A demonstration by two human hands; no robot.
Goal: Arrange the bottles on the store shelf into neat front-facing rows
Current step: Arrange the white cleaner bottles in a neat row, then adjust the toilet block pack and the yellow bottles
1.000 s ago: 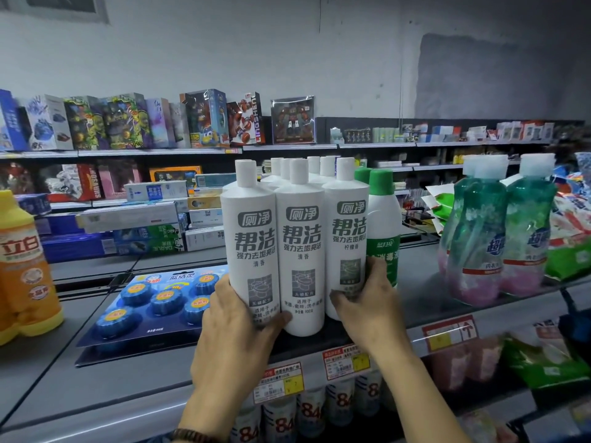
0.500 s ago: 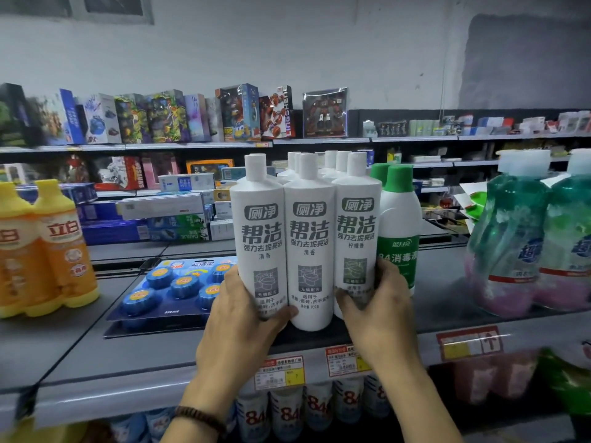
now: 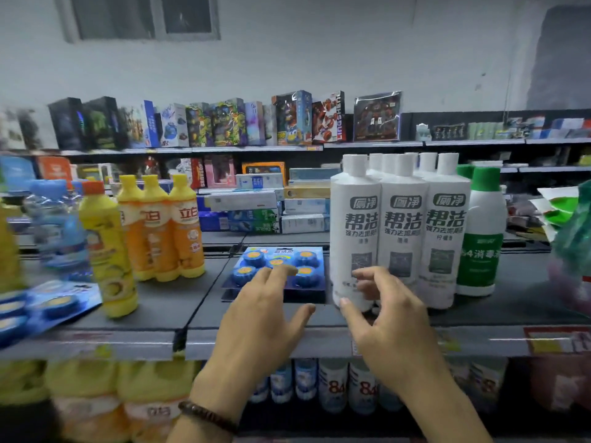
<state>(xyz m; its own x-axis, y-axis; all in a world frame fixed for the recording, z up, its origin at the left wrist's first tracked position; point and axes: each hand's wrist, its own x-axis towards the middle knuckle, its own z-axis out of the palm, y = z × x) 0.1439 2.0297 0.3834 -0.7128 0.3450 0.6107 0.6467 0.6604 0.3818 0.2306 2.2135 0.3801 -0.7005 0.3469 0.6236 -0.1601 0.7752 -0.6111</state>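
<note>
Three white cleaner bottles (image 3: 399, 231) stand side by side at the front of the grey shelf (image 3: 160, 314), labels forward, with more white bottles in rows behind them. A green-capped white bottle (image 3: 483, 231) stands to their right. My left hand (image 3: 259, 318) hovers open over the shelf, in front of a blue pack of toilet blocks (image 3: 278, 266), holding nothing. My right hand (image 3: 383, 321) is in front of the leftmost white bottle with fingers loosely spread, gripping nothing. Three orange bottles (image 3: 163, 228) and a yellow bottle (image 3: 107, 247) stand further left.
Another blue block pack (image 3: 41, 308) lies at the shelf's left front beside blue-capped bottles (image 3: 54, 225). A green pouch (image 3: 572, 251) fills the right edge. Price tags hang along the shelf lip (image 3: 543, 343). Bottles marked 84 (image 3: 332, 385) stand on the lower shelf. Toy boxes (image 3: 224, 123) line the far shelves.
Both hands have let go of the white bottles and drawn back and left. The view has swung left, bringing the orange and yellow bottles into sight.
</note>
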